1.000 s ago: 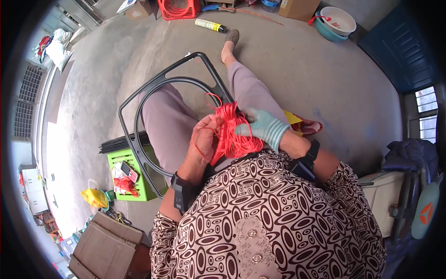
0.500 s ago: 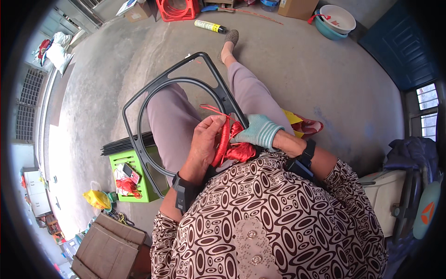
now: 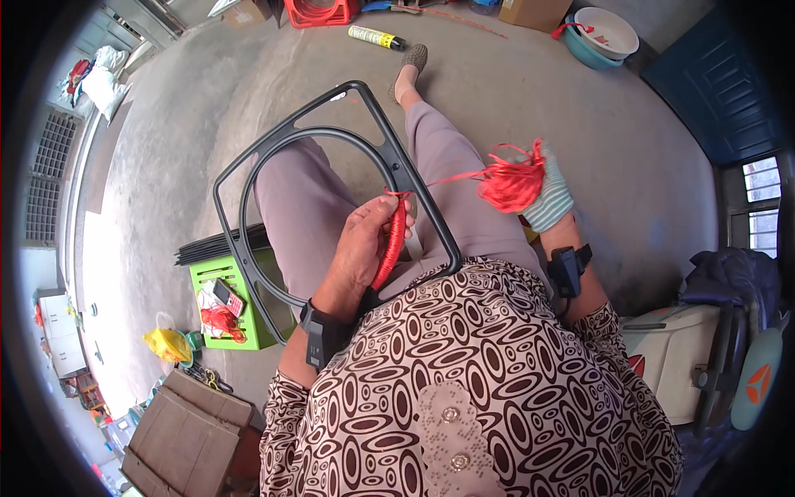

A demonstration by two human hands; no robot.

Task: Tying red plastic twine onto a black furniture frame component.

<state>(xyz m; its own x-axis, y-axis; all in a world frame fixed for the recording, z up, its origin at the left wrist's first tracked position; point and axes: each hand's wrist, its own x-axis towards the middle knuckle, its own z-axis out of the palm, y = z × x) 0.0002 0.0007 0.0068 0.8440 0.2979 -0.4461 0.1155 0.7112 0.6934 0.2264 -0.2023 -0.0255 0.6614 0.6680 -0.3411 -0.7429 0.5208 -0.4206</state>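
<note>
seated person's bare left hand (image 3: 360, 248) pinches red-wrapped stretch of black frame (image 3: 248, 178) across lap; gloved right hand (image 3: 542, 195) closed on red cord bundle (image 3: 509, 184), strand taut between. risk: tension loosens wrap, bundle tangles, frame slides off knees.

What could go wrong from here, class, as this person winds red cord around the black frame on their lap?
1. The loose bundle of red cord in the gloved right hand looks ragged; it may tangle.
2. The taut strand runs across the black frame; it could snag on its edge.
3. If the left hand slackens, the wound section may loosen.
</note>
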